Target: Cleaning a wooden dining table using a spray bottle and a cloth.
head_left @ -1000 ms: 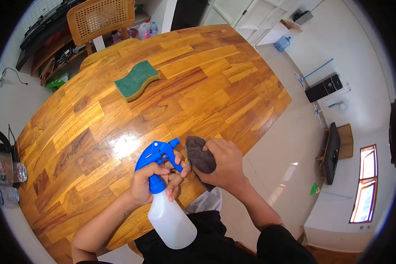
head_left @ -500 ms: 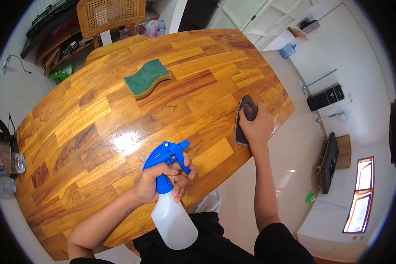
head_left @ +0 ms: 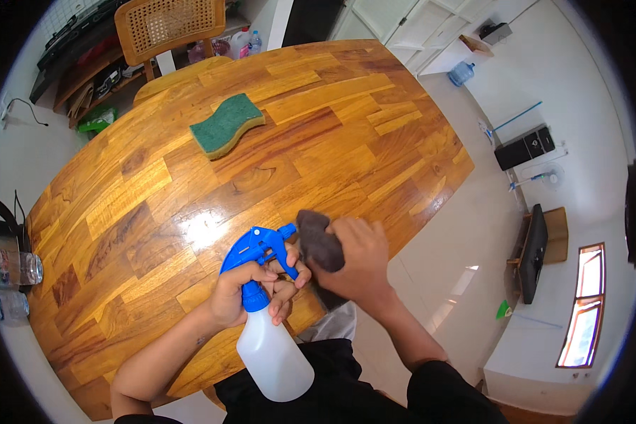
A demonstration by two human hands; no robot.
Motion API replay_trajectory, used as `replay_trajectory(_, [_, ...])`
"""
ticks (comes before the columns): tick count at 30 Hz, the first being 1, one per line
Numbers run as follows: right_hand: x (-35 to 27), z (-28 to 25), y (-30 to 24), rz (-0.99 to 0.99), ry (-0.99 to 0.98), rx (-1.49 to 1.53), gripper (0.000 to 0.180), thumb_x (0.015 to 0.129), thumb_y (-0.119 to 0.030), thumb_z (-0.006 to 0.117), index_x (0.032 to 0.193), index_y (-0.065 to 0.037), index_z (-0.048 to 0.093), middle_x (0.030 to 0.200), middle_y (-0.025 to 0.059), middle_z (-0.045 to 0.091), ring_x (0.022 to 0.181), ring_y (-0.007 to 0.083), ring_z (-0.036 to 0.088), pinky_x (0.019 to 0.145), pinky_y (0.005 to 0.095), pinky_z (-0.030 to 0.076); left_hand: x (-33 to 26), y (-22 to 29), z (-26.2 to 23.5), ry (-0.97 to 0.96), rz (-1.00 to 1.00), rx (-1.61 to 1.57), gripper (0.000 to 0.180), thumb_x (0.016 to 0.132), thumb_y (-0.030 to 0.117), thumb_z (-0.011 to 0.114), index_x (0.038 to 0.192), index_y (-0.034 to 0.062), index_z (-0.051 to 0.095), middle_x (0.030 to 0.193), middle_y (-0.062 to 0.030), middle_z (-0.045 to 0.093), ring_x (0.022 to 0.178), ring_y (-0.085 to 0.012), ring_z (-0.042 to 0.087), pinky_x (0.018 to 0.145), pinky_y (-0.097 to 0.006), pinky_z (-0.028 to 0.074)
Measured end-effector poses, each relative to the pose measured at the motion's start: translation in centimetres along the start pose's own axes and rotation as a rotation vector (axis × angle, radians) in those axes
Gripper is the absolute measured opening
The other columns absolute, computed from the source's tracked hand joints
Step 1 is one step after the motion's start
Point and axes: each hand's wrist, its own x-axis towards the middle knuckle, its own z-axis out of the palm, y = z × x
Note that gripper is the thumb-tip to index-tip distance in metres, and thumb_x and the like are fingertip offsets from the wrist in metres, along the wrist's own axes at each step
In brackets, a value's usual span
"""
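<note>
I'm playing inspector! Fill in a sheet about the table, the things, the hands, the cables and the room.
Surface: glossy wooden table with a bright glare patch.
Job's things: white spray bottle with a blue trigger head; dark brown cloth beside its nozzle.
Clutter: green-and-yellow sponge lying flat on the table.
Hands: left hand holds the spray bottle near its top; right hand grips the cloth.
Cables: dark cable at left, off the table.
Surroundings: cane-backed chair beyond the table; blue water jug; window far right.

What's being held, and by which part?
The left grip holds the spray bottle at its neck and trigger; the right grip holds the brown cloth by its right side.
</note>
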Motion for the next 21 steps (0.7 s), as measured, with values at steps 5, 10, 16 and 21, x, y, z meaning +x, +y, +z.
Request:
replay_trajectory(5, [2.8,-0.1,6.3,0.230,0.214,-0.151,0.038,0.069,-0.031,0.084,0.091,-0.005,0.065,0.092,0.0167,0.071,0.087,0.0350,0.068,0.079,0.0449,0.046,-0.1,0.2,0.0,0.000,0.029,0.020,0.034,0.084,0.021,0.050,0.115,0.0081,0.046,0.102,-0.0231,0.054,0.053,-0.0156,0.059,0.059,-0.033,0.057])
replay_trajectory(10, [6.3,-1.9,11.4,0.515,0.238,-0.222,0.037,0.076,-0.032,0.080,0.087,-0.001,0.064,0.083,0.0219,0.069,0.079,0.0406,0.068,0.072,0.0484,0.049,0.3,0.2,0.0,-0.034,0.016,0.012,0.032,0.086,0.020,0.051,0.115,0.0087,0.046,0.103,-0.0226,0.054,0.052,-0.0149,0.059,0.059,-0.033,0.056])
replay_trajectory(16, [5.5,-0.2,7.1,0.229,0.196,-0.277,0.036,0.074,-0.033,0.080,0.088,-0.004,0.065,0.085,0.0183,0.070,0.082,0.0375,0.068,0.076,0.0479,0.047,0.0,0.2,0.2,-0.028,-0.013,0.004,0.030,0.088,0.019,0.051,0.115,0.0085,0.047,0.105,-0.0226,0.053,0.053,-0.0152,0.059,0.059,-0.033,0.056])
replay_trajectory(21, [2.6,1.3,1.2,-0.054,0.047,-0.033,0.042,0.069,-0.029,0.084,0.098,-0.007,0.065,0.091,0.0125,0.068,0.089,0.0334,0.065,0.078,0.0447,0.046,-0.2,0.1,-0.1,-0.002,0.000,-0.015,0.031,0.086,0.018,0.051,0.115,0.0078,0.047,0.106,-0.0226,0.054,0.052,-0.0156,0.059,0.058,-0.034,0.055])
